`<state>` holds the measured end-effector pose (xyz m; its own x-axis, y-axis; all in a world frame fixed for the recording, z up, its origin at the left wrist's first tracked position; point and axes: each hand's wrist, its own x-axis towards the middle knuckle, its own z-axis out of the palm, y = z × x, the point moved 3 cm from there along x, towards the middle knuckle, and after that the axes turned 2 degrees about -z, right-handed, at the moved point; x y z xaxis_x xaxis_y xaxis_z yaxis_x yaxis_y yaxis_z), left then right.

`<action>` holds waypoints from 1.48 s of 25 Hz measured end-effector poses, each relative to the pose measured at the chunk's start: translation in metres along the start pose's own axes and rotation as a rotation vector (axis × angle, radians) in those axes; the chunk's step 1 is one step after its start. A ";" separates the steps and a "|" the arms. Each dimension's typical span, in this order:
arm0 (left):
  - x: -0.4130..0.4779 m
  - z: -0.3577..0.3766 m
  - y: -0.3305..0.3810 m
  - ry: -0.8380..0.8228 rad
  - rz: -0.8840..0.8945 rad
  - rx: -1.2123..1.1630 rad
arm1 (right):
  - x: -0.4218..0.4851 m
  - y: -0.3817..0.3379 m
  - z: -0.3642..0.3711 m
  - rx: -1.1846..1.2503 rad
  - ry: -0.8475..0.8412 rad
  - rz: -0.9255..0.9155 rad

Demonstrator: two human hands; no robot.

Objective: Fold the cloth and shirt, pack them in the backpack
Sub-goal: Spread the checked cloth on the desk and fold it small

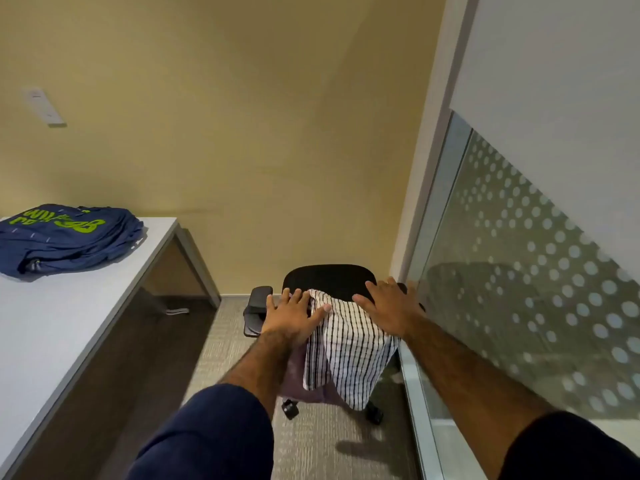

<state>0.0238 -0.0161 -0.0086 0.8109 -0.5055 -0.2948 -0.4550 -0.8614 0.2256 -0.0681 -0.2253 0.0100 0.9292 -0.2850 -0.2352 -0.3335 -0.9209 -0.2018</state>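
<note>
A white shirt with thin black stripes (349, 355) hangs over a black office chair (329, 277). Under it a pale purple cloth (298, 379) shows at the lower left. My left hand (292, 315) is spread flat at the shirt's left edge, its thumb touching the fabric. My right hand (389, 306) lies with straight fingers over the shirt's upper right part and the chair. A flat navy backpack with green lettering (65, 239) lies on the white table (52, 327) at the far left.
The table's edge runs diagonally on the left, with dark floor beneath it. A glass partition with a dotted frost pattern (526, 271) stands close on the right of the chair. The chair's armrest (258, 299) sticks out to its left. Carpet lies between table and chair.
</note>
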 end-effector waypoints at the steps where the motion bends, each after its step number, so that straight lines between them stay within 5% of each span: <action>1: 0.002 0.001 -0.004 -0.002 -0.019 -0.001 | 0.001 0.001 0.004 -0.019 -0.028 0.012; 6: 0.016 0.005 -0.026 -0.004 -0.151 -0.030 | 0.004 0.010 0.021 -0.031 -0.088 0.077; 21: 0.020 0.016 0.000 -0.026 -0.070 -0.079 | 0.011 -0.046 0.037 0.211 -0.029 -0.108; 27: 0.024 0.008 0.009 -0.066 -0.091 -0.112 | 0.012 -0.050 0.040 0.122 -0.084 -0.081; 37: 0.024 0.001 0.020 0.091 -0.099 -0.201 | 0.010 -0.056 0.038 0.133 -0.043 -0.094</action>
<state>0.0340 -0.0454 -0.0125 0.8819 -0.4045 -0.2422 -0.2963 -0.8751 0.3825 -0.0458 -0.1669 -0.0170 0.9507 -0.1849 -0.2491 -0.2660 -0.8990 -0.3478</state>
